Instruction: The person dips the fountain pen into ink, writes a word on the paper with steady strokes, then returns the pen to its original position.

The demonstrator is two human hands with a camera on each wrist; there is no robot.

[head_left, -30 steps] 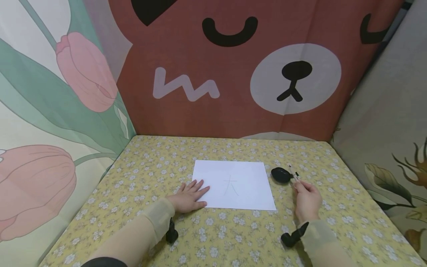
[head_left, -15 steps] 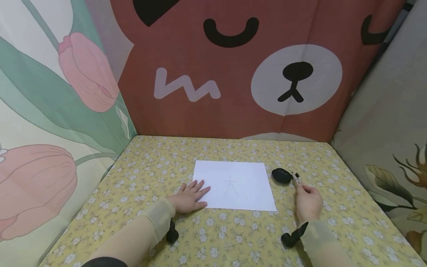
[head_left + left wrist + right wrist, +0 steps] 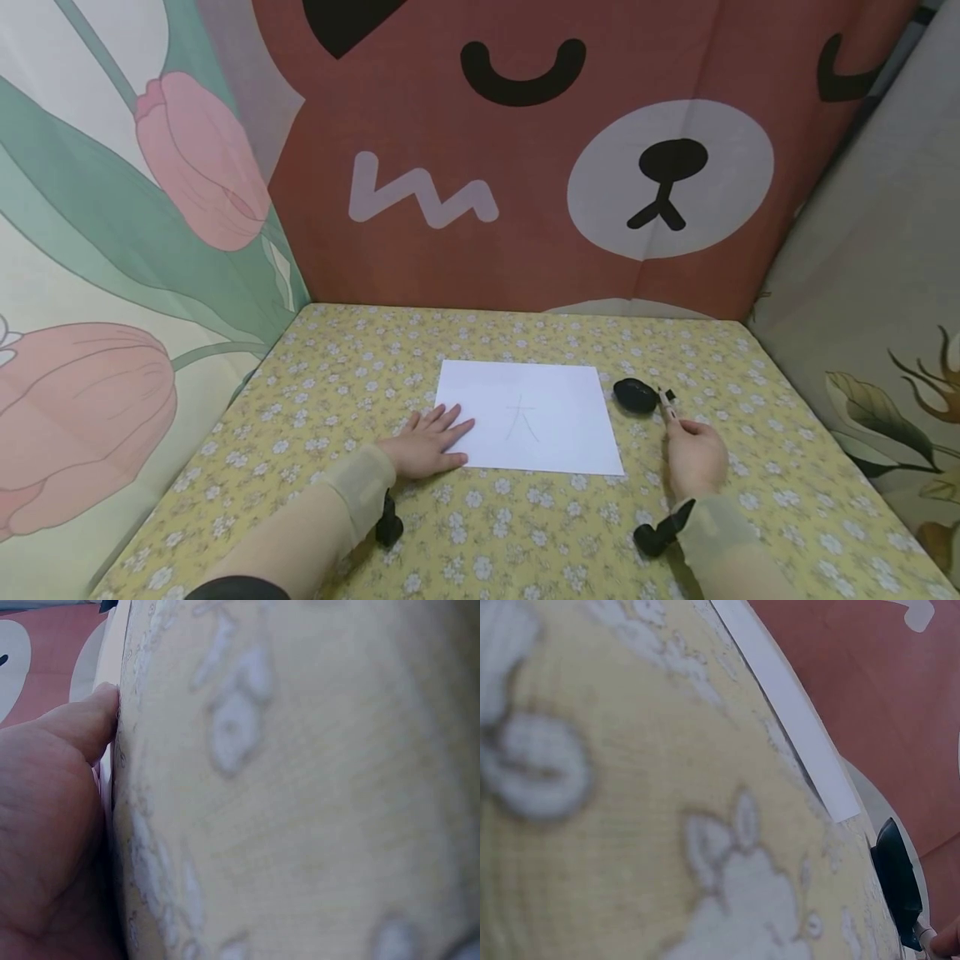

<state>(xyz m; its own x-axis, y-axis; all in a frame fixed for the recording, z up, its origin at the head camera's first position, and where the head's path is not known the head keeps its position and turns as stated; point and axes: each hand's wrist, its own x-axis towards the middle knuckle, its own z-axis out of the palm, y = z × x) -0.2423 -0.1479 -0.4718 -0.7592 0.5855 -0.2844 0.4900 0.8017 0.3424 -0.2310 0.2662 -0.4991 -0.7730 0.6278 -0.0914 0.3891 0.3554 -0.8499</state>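
Observation:
A white sheet of paper [image 3: 487, 383] lies on the flowered cloth, with thin strokes [image 3: 521, 408] drawn on it, a cross over two slanting lines. My left hand [image 3: 423, 446] rests flat on its near left corner, fingers spread; the left wrist view shows the palm side [image 3: 49, 817] low against the cloth. To the right of the paper, my right hand [image 3: 699, 458] pinches a thin pale stick [image 3: 669, 409] with a dark tip; its exact kind I cannot tell. The tip overlaps the right end of a black oval, bowl-like thing [image 3: 634, 396], which the right wrist view shows side-on [image 3: 896, 877].
Yellow flowered cloth [image 3: 487, 533] covers the table. A reddish bear-print curtain [image 3: 525, 267] hangs along the back edge. Flowered drapes stand at the left [image 3: 202, 167] and right [image 3: 847, 250]. A small black block [image 3: 671, 394] shows beside the stick.
The stick's upper end has drawn back toward my right hand and now stands closer to the black oval thing, whose visible face looks different. My left hand stays in place.

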